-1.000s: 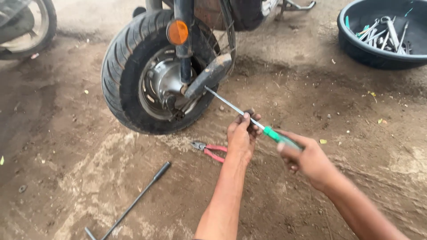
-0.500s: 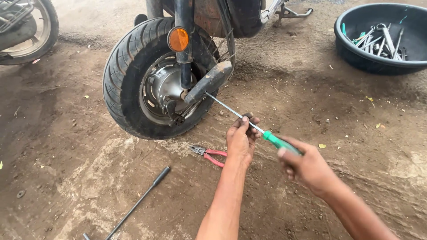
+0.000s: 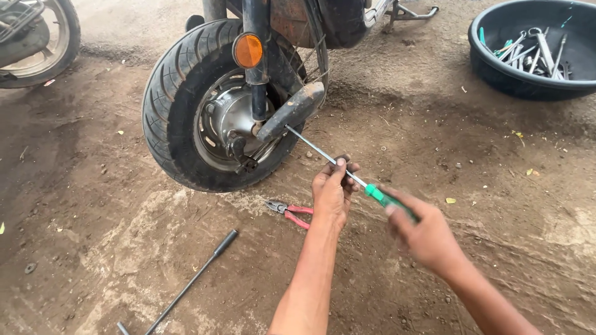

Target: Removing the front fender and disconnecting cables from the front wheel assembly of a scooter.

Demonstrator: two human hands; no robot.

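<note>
Head view, the only one: I was crouched by the scooter's front wheel (image 3: 214,108), working a long screwdriver (image 3: 347,170) into the end of the rusty bracket (image 3: 292,111) that slants down past the hub. The green handle sat in my right hand (image 3: 422,232), which was closed round it in a full fist, blurred, so I judged it was mid-turn or mid-push. My left hand (image 3: 332,192) was up on the steel shaft near its middle, fingers (image 3: 340,166) curled loosely over it and pinching it to guide it; not spread, not flat. The tip lay at the bracket's lower end, touching it as far as I could tell; the exact seat was too small to see. Step in hand, as I judged it: driving or prying at a fastener at that bracket, tool already placed. The next move would call for keeping the shaft lined up with the bracket and steady pressure from the right hand, or the tip could slip off toward the spokes. Red-handled pliers (image 3: 288,213) lay on the dirt just left of my left wrist, untouched. A long black rod (image 3: 186,285) lay near left on the ground, well apart from both hands. Far right stood a dark basin (image 3: 496,68) holding wrenches (image 3: 537,53). Another wheel (image 3: 37,40) showed far left.
</note>
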